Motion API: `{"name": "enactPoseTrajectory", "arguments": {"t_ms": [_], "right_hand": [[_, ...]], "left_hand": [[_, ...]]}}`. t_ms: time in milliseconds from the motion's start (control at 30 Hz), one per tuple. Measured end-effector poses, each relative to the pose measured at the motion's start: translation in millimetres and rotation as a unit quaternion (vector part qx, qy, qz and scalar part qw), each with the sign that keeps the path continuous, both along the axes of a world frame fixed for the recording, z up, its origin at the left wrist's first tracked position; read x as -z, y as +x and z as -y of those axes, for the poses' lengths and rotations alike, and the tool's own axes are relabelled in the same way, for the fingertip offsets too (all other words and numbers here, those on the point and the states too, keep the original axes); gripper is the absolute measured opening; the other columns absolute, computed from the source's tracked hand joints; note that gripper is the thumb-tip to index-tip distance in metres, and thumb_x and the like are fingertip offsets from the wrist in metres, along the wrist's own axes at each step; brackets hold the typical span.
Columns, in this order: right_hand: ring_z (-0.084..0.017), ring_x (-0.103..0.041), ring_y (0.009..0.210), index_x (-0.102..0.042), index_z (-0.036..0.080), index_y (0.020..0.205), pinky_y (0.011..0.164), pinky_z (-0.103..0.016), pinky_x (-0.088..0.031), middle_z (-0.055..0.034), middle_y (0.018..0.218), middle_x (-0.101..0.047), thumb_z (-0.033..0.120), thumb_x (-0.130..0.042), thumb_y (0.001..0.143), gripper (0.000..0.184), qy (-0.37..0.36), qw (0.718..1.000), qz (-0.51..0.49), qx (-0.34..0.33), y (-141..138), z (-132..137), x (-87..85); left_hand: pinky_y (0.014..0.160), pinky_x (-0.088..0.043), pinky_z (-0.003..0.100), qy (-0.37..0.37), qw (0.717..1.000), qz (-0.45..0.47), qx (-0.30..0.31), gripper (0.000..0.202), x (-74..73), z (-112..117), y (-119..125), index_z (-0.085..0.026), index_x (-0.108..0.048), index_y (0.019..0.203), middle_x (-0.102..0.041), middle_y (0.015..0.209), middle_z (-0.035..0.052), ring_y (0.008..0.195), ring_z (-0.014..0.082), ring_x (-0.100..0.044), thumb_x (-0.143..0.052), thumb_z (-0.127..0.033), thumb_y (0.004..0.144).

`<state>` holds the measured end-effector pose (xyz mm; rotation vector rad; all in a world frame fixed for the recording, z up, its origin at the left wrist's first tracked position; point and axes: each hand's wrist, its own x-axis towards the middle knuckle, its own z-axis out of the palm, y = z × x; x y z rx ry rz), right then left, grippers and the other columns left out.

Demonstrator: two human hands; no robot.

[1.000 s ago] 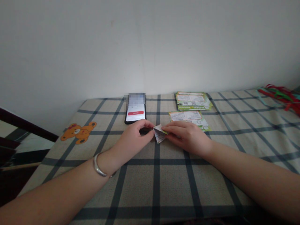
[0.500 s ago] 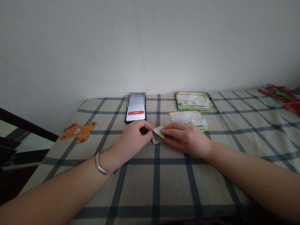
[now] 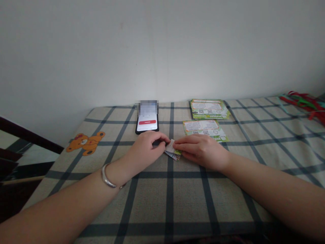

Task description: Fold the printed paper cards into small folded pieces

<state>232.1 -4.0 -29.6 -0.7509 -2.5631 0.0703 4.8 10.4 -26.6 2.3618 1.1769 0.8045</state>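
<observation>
Between my two hands is a small folded piece of printed paper (image 3: 172, 149), white with green and dark print, its layers slightly fanned at the lower edge. My left hand (image 3: 147, 146), with a silver bangle at the wrist, pinches its left corner between thumb and forefinger. From the other side my right hand (image 3: 202, 149) grips the paper, fingers pressed together over its right part and hiding it. Just beyond my right hand lies a green-and-white printed leaflet (image 3: 203, 127). A phone (image 3: 147, 124) with a lit screen lies beyond my left hand.
A stack of similar leaflets (image 3: 209, 107) sits near the wall (image 3: 162, 51). At the far right is a tangle of red and green strips (image 3: 306, 103). An orange bear picture (image 3: 85, 144) is on the checked tablecloth (image 3: 152, 203), left of my left hand.
The folded paper has turned and tilted slightly in my fingers, its lower edge swinging to the right. My left fingers have shifted a little along its corner. The leaflets and phone stay put.
</observation>
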Motion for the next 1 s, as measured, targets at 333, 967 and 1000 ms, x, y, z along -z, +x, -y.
{"name": "enactPoseTrajectory", "arguments": {"t_ms": [333,967,1000], "right_hand": [[-0.016,-0.066,0.101,-0.07,0.017,0.11,0.088,-0.029,-0.054,-0.007,0.111,-0.071,0.026,-0.049,0.096,0.026,-0.057,0.997,-0.004,-0.043,7.8,-4.7,-2.1],[-0.015,-0.061,0.099,-0.071,0.018,0.103,0.089,-0.03,-0.049,-0.0033,0.107,-0.072,0.026,-0.052,0.095,0.022,-0.05,0.996,0.024,-0.063,14.8,-10.7,-7.8],[-0.016,-0.061,0.096,-0.071,0.019,0.1,0.088,-0.031,-0.048,-0.0031,0.101,-0.073,0.027,-0.053,0.094,0.021,-0.025,0.998,0.03,-0.05,14.8,-9.7,-8.5]], "left_hand": [[0.088,-0.047,0.038,0.104,0.977,-0.137,0.122,0.018,-0.9,-1.6,-7.5,-0.022,-0.069,0.1,-0.067,0.106,0.0031,0.099,0.0211,-0.059,-0.066,-0.031,0.085],[0.085,-0.051,0.04,0.213,0.952,-0.173,0.133,0.011,-2.6,3.6,-4.5,-0.018,-0.069,0.082,-0.071,0.102,0.0027,0.094,0.0213,-0.064,-0.064,-0.026,0.088],[0.085,-0.051,0.039,0.218,0.952,-0.172,0.131,0.01,-2.8,3.1,-4.0,-0.017,-0.068,0.081,-0.072,0.102,0.0028,0.093,0.0209,-0.064,-0.065,-0.025,0.087]]}}
